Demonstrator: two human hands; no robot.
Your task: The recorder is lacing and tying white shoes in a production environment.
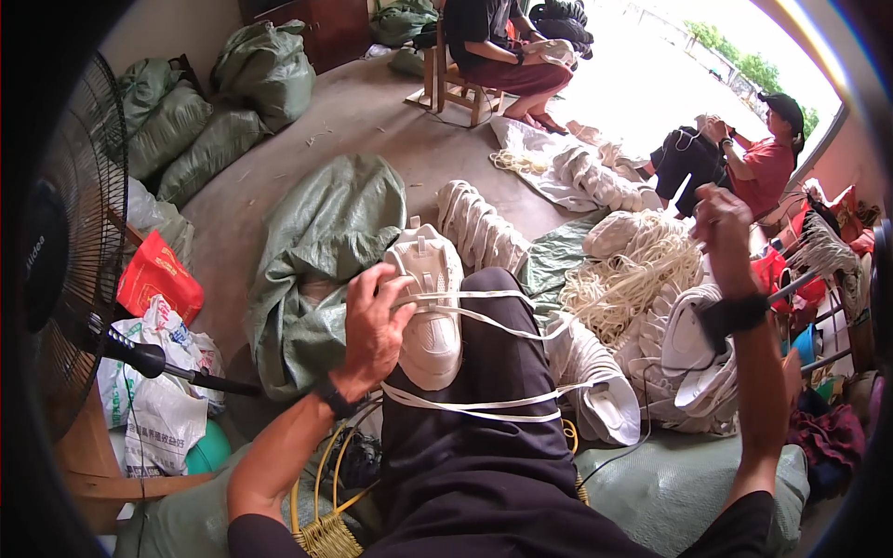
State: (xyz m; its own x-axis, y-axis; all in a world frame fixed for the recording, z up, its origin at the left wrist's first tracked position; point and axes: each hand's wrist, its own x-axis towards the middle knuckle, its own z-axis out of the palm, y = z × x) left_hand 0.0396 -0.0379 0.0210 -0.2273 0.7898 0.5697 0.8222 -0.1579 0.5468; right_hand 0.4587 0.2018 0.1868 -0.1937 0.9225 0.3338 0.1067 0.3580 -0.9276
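Our lap props a white shoe, toe toward us, presumably for steadiness and reach.
Our left hand half-bends its fingers at the shoe's edge, though whether they pinch the lace we cannot tell; our raised right hand is blurred, its grip unclear. Around us, a green sack, a lace heap, stacked shoes and a thin cable crowd free movement.

Touches a shoe and laces with the left hand over dark trousers; holds the right hand raised, well apart, right of a lace heap.
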